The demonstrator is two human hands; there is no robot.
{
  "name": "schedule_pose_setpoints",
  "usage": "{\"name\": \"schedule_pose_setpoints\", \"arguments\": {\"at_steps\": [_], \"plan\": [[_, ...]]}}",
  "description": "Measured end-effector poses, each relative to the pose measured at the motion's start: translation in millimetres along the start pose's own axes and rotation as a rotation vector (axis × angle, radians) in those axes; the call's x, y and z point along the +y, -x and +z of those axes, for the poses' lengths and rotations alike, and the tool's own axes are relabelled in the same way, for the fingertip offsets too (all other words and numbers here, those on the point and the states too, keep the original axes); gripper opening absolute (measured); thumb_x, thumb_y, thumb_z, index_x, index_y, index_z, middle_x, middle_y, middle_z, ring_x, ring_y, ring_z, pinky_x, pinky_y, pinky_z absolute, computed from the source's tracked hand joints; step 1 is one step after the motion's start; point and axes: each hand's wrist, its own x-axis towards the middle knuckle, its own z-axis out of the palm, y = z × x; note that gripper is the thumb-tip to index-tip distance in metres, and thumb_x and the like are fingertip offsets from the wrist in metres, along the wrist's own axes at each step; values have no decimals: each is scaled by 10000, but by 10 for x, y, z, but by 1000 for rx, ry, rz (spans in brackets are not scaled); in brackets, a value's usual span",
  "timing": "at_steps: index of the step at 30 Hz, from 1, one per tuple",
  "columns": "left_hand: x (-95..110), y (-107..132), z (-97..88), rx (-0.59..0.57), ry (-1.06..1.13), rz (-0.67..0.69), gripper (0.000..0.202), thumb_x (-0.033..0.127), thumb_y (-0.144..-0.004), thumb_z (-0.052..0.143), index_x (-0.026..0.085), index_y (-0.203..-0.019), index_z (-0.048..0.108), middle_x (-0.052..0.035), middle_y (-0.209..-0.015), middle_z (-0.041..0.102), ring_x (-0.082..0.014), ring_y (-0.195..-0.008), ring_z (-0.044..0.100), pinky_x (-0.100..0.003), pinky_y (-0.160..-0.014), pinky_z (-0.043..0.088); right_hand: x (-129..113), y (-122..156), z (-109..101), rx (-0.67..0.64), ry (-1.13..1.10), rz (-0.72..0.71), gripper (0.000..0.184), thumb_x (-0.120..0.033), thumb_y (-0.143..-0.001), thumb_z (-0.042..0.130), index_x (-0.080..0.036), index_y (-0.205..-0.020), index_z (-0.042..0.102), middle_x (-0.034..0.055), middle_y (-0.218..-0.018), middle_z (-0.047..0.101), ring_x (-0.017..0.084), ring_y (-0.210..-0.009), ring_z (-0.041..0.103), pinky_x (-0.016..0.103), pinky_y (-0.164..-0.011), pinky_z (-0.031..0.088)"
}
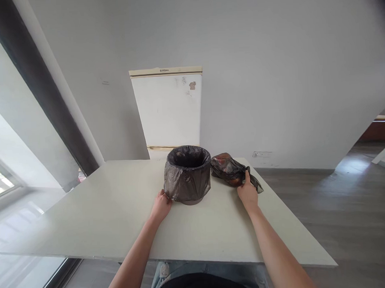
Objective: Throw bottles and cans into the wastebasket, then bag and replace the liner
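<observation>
A small round bin point(187, 174) lined with a dark plastic bag stands on the white table point(112, 217). My left hand point(161, 206) rests at its lower left side, fingers curled against the bag's hanging edge. To the right of the bin lies a filled, tied dark plastic bag point(229, 169) with reddish contents showing through. My right hand point(247, 192) grips the near end of that bag, fingers closed on the plastic.
A white fridge point(168, 111) stands against the grey wall behind the table. A large window is at the left. Grey wood floor runs to the right, with an opening to another room at the far right.
</observation>
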Motion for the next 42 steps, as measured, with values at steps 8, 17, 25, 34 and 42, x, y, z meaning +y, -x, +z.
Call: {"name": "schedule_pose_setpoints", "arguments": {"at_steps": [8,17,25,34,42], "plan": [[21,-5,-35,15,16,22,161,48,-762,604,176,-831,671,-124,-1070,681,-275,-1040,676,-413,-988,543,126,-216,121,171,-427,76,545,-394,-682,588,-145,-1145,727,110,-929,721,299,-921,675,464,-924,545],[140,51,-256,175,65,-33,242,-1,-768,470,224,-773,559,-58,-905,644,-201,-790,640,-300,-749,500,76,-211,-6,522,-636,98,427,-486,-660,766,-179,-907,600,39,-833,642,207,-795,633,369,-781,553],[188,71,-270,181,207,-69,234,72,-807,530,239,-969,558,12,-853,702,-173,-789,704,-280,-766,523,-159,-93,-269,685,-703,-28,234,-283,-670,652,-201,-870,561,-2,-859,576,158,-766,576,325,-770,506],[296,89,-193,19,296,5,499,196,-716,800,188,-1190,646,-96,-1129,757,-334,-1083,724,-433,-912,584,-879,230,-959,704,-911,-306,238,-172,-648,731,-198,-840,592,-30,-831,568,139,-721,536,298,-719,463],[356,11,-68,21,273,56,453,291,-826,764,216,-1264,674,-117,-1253,726,-352,-1219,671,-506,-1022,561,-1127,627,-1360,160,-1045,-279,301,-165,-639,834,-200,-856,628,-16,-833,598,152,-738,587,299,-685,469]]}}
